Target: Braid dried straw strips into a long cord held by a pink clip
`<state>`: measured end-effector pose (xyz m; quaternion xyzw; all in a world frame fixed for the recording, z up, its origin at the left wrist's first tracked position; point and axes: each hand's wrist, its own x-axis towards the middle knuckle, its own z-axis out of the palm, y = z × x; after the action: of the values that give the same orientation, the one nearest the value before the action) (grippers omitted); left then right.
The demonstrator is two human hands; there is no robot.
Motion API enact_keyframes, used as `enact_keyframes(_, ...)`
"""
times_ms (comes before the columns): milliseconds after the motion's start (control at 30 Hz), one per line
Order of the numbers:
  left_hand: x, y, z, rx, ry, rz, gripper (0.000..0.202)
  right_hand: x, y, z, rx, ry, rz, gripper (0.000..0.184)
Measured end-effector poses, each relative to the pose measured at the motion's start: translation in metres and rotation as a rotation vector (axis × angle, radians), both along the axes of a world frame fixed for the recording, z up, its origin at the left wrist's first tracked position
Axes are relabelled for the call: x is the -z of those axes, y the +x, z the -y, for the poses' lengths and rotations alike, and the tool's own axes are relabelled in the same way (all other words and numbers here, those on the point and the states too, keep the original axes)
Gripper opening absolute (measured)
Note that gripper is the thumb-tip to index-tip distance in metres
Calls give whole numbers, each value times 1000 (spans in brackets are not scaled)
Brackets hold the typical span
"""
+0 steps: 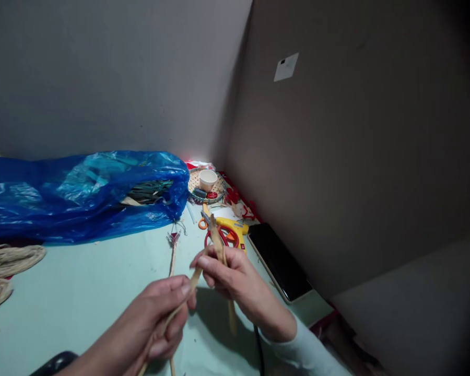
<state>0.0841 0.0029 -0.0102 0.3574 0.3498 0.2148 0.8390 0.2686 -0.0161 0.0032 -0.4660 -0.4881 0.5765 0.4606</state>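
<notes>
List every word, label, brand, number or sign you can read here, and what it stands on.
Nothing can be read for certain.
Yellow tool: blurred marking on its side, too small to read.
Red patch on its handle: too small to read.
White card on the wall: a dark patch near its top, no legible words.

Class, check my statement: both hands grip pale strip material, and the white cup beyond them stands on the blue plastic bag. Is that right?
Not quite: the head view shows the white cup standing on the woven tray, not on the blue plastic bag. The rest holds: left hand and right hand both grip pale strip material.
</notes>
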Motion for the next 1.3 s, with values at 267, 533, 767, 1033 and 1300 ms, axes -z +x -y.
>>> enact_keyframes(267,-12,-12,-14,126,630,-377,35,-47,37,-7,247,223,397,39)
enact_keyframes(533,7,-39,-55,74,943,-889,32,-40,79,-50,358,240,1275,4)
enact_keyframes(767,16,-25,-51,149,923,-860,27,15,-3,-22,-144,236,1071,19)
enact_keyframes(1033,26,-22,-47,114,491,-514,19,27,-19,-23,-227,36,628,15)
enact_keyframes(1300,25,-25,-45,51,259,-333,18,40,-17,-19,-216,-85,255,16)
